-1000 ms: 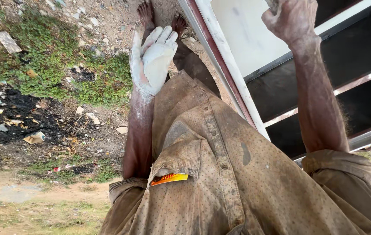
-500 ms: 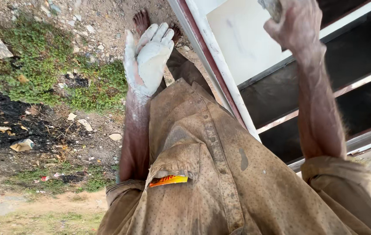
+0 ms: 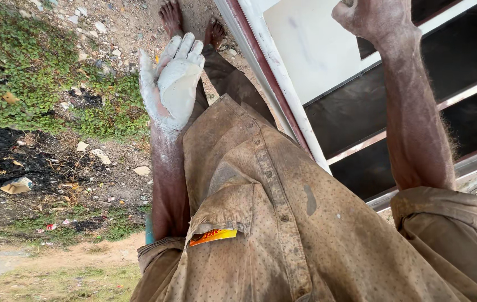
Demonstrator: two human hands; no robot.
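Note:
My left hand [image 3: 172,84] is held palm up in front of my chest, fingers spread and empty, coated in whitish-grey paste. My right hand [image 3: 375,19] is raised at the top edge of the view, fist closed around a small grey object [image 3: 348,3] that barely shows. It is pressed near a white panel [image 3: 311,50] set in a white and maroon window frame [image 3: 275,78]. My dusty brown shirt [image 3: 283,223] fills the lower view, with an orange-yellow packet [image 3: 213,236] sticking out of its pocket.
My bare feet [image 3: 170,17] stand on stony ground far below. Green weeds [image 3: 31,84], a black burnt patch [image 3: 3,162] and scattered litter lie to the left. Dark window openings with horizontal bars [image 3: 456,100] are on the right.
My left hand has drifted slightly left and stays open, palm up. My right hand remains raised against the panel, a little closer to the top edge.

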